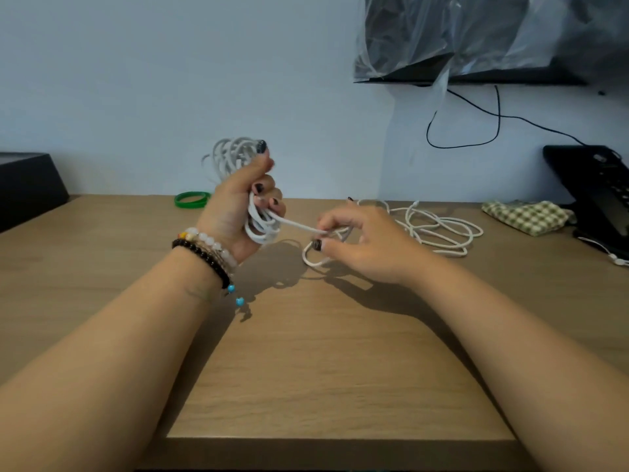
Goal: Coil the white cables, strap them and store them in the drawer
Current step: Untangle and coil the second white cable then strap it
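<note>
Pale blue-grey wall [170, 80] ran behind a wooden desk [323, 352] whose light-brown top filled the lower half of the view. At the far left a dark box [27, 185] sat at the desk's edge; whether it held anything could not be told. Near it, close to the wall, lay a green ring [192, 199] — flat on the wood, just behind the raised left hand [238, 206]. That hand, with beaded bracelets [207, 253] on its wrist, was clenched round a coiled white cable [238, 155], the loops standing up above the thumb and hanging out below the curled fingers. From the coil a single strand ran across to the right hand [357, 243], which pinched the cable's free end [316, 253] between thumb and fingers just above the desk, a small loop trailing beneath it. Behind that hand a second white cable [439, 229] lay loose and uncoiled on the wood. Farther right a green checked cloth [526, 218] rested beside a black desk phone [599, 192]. Above, a dark screen wrapped in clear plastic [476, 35] hung on the wall, and a thin black wire [476, 131] drooped from it towards the phone.
</note>
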Motion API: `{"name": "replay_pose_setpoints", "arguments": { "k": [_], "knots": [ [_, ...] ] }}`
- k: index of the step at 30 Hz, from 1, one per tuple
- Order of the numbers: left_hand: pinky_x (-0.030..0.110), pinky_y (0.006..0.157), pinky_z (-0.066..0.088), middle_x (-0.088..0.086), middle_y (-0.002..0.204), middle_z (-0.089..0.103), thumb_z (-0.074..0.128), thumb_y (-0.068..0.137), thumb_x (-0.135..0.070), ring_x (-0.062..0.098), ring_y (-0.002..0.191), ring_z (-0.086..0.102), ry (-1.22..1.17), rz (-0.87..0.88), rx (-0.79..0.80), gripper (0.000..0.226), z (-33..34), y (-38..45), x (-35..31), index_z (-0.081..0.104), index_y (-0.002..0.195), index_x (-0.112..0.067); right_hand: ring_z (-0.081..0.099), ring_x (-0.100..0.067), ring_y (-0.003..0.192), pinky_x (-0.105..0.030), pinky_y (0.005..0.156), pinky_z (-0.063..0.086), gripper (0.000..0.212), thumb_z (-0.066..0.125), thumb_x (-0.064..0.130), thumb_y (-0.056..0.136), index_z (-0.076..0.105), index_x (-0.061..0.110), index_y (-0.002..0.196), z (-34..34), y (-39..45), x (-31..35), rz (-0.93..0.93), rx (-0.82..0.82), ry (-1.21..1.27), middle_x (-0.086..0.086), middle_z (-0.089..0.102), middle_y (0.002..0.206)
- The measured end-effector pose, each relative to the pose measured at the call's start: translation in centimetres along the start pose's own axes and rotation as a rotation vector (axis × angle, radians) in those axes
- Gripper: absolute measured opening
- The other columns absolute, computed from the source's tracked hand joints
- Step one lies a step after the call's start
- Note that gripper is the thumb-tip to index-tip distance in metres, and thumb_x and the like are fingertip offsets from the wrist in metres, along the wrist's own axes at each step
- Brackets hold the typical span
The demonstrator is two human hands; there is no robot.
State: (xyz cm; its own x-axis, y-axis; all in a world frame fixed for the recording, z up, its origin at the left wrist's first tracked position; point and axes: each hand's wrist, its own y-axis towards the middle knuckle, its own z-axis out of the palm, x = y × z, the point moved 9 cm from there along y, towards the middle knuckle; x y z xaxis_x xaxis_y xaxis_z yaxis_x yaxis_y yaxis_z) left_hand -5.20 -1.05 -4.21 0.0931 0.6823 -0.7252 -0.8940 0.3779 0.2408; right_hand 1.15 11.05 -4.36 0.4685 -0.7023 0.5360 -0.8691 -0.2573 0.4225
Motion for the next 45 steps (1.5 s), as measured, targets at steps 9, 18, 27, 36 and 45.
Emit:
{"name": "replay_pose_setpoints", "arguments": {
  "k": [9,18,27,36,45],
  "knots": [
    [0.02,0.041,0.04,-0.005,0.049,0.045,0.064,0.093,-0.022,0.008,0.035,0.039,0.282,0.113,-0.382,0.022,-5.5,0.3,-2.5,0.052,0.077,-0.014,0.056,-0.006,0.049,-0.018,0.055,0.05,0.015,0.06,0.007,0.093,0.073,0.006,0.086,-3.7,-0.1,-5.0,0.241,-0.202,0.364,0.001,0.064,0.061],
    [0.023,0.046,0.043,-0.004,0.046,0.043,0.062,0.091,-0.019,0.008,0.039,0.038,0.571,-0.058,0.012,0.026,0.5,-0.6,3.0,0.048,0.07,-0.013,0.058,-0.03,0.086,-0.034,0.072,0.043,0.022,0.047,0.008,0.096,0.068,0.002,0.098,-1.5,0.5,-6.1,0.23,-0.001,-0.185,-0.015,0.067,0.09],
    [0.035,0.088,0.056,0.01,0.109,0.073,0.061,0.092,-0.015,0.018,0.103,0.069,0.481,-0.042,-0.099,0.016,-1.1,0.1,2.4,0.068,0.098,-0.002,0.062,-0.026,0.079,-0.024,0.072,0.044,0.026,0.059,0.017,0.095,0.074,0.037,0.086,-2.7,0.0,-3.6,0.174,-0.107,0.194,-0.006,0.074,0.091],
    [0.035,0.073,0.061,0.005,0.072,0.069,0.05,0.098,-0.016,0.017,0.071,0.071,0.497,-0.208,0.009,0.016,0.0,-0.6,4.4,0.059,0.09,-0.005,0.049,0.008,0.044,-0.005,0.047,0.036,0.026,0.051,-0.003,0.095,0.062,0.005,0.117,-3.7,-0.5,-1.9,0.101,-0.12,0.412,0.023,0.054,0.045],
    [0.021,0.047,0.043,-0.003,0.059,0.042,0.066,0.082,-0.035,0.008,0.046,0.041,0.485,-0.198,0.085,0.026,0.3,-0.6,4.4,0.052,0.075,-0.015,0.062,0.005,0.076,-0.01,0.07,0.046,0.021,0.064,0.005,0.09,0.073,0.023,0.097,-3.9,-0.4,-2.4,0.069,-0.202,0.365,0.02,0.072,0.081]
  ]
}}
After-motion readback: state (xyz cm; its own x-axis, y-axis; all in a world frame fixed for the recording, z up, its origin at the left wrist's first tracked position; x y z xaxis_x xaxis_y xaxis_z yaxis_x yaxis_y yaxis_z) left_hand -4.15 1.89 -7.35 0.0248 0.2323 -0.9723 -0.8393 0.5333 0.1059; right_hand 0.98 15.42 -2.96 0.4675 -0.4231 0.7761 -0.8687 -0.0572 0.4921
